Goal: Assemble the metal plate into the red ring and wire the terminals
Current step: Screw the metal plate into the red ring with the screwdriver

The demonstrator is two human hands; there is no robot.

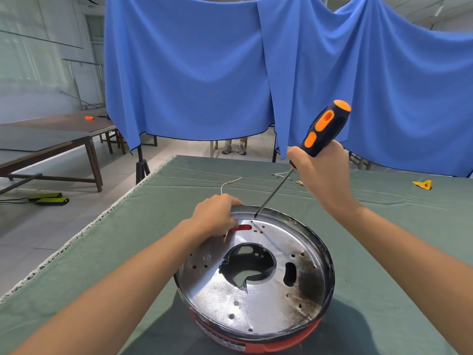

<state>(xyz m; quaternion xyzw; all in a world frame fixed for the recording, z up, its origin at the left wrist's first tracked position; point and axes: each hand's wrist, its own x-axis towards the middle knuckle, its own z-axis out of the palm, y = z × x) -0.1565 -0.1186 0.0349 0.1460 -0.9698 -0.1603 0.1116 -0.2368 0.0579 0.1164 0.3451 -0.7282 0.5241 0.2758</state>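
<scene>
A round shiny metal plate [256,301] with a large centre hole and several small holes sits inside the red ring [281,340], low in the middle of the view. My left hand [217,216] rests on the plate's far left rim, fingers curled around something small that I cannot make out. My right hand [322,172] grips a black and orange screwdriver [325,126]. Its shaft slants down and left, with the tip at a small hole near the plate's far rim.
The ring stands on a table covered in green cloth [153,226]. Loose white wires [230,183] with terminals lie beyond the plate, more wires [281,174] behind the screwdriver shaft. A yellow scrap [422,185] lies far right. A blue curtain [230,73] hangs behind the table.
</scene>
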